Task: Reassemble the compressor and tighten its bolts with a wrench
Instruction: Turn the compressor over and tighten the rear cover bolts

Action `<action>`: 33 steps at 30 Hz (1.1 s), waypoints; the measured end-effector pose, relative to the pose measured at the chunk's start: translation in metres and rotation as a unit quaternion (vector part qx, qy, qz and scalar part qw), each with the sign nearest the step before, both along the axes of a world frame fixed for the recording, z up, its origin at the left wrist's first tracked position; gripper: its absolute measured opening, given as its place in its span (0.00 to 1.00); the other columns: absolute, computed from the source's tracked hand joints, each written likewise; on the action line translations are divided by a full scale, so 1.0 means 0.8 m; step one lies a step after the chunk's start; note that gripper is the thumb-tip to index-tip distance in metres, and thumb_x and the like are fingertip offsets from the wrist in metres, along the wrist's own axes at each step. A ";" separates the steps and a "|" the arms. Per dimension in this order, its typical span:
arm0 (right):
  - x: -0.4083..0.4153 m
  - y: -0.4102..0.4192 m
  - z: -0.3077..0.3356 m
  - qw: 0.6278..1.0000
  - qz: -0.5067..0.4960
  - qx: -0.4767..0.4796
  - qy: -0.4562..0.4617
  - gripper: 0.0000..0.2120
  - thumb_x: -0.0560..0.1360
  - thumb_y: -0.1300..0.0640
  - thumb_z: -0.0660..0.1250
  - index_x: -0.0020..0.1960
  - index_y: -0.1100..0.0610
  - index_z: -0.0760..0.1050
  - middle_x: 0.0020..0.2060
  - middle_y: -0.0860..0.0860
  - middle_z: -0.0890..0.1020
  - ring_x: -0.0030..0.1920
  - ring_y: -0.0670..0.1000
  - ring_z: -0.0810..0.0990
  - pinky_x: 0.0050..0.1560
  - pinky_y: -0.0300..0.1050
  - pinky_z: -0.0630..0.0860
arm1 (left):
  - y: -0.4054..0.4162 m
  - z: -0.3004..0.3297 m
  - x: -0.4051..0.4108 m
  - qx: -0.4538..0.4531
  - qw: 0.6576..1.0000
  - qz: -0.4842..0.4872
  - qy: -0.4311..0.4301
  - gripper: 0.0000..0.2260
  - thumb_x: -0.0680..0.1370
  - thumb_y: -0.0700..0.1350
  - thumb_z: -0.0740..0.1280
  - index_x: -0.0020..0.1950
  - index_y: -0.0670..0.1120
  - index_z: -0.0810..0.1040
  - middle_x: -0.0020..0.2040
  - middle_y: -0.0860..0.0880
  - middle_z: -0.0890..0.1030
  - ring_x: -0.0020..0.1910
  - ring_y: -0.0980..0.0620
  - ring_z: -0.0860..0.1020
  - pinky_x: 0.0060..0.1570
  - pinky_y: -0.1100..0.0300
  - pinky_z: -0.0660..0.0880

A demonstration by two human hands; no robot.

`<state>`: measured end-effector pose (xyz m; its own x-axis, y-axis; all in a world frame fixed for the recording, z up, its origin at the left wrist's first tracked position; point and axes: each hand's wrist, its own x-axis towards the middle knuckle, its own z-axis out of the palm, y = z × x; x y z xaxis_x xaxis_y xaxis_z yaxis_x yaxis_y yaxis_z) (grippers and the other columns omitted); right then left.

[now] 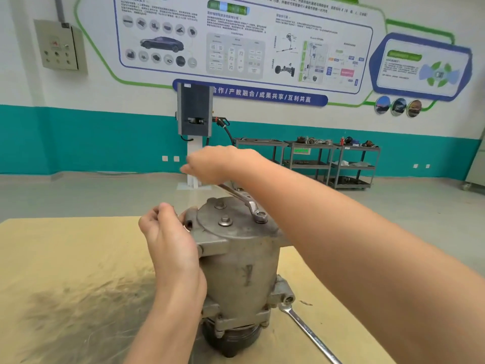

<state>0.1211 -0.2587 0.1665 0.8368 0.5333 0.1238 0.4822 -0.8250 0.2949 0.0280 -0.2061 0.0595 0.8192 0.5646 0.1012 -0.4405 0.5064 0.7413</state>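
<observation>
Compressor [236,261] upright on bench [65,258]. Right hand [220,164] gripping ring wrench [246,203] seated on top bolt [261,215]; left hand [168,237] curled against housing flange.

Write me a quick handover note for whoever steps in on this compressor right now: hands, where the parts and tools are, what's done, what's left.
Left hand steadies the compressor by its upper mounting ear.
Right hand is on the far end of the ring wrench; its fingers are blurred. The wrench's ring sits on the right-hand top bolt.
The compressor stands upright on the tan table, end cover on. Two other top bolts are in place; how tight cannot be judged.
A second wrench lies on the table at the right of the base.
Left: finish this bolt, then check the others.
</observation>
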 end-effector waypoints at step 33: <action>-0.242 -0.218 -0.123 0.826 0.051 0.320 -0.462 0.22 0.82 0.58 0.55 0.37 0.67 0.80 0.25 0.57 0.74 0.31 0.54 0.70 0.34 0.45 0.66 | 0.005 0.002 0.000 0.071 0.997 -0.010 0.042 0.07 0.83 0.44 0.56 0.46 0.52 0.66 0.39 0.54 0.70 0.35 0.59 0.70 0.35 0.65 0.66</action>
<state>-0.0727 -0.4331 0.0678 0.1826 0.1734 0.9678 0.3712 -0.9236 0.0955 0.0284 -0.2019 0.0614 0.8395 0.5321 0.1095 -0.3645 0.4023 0.8398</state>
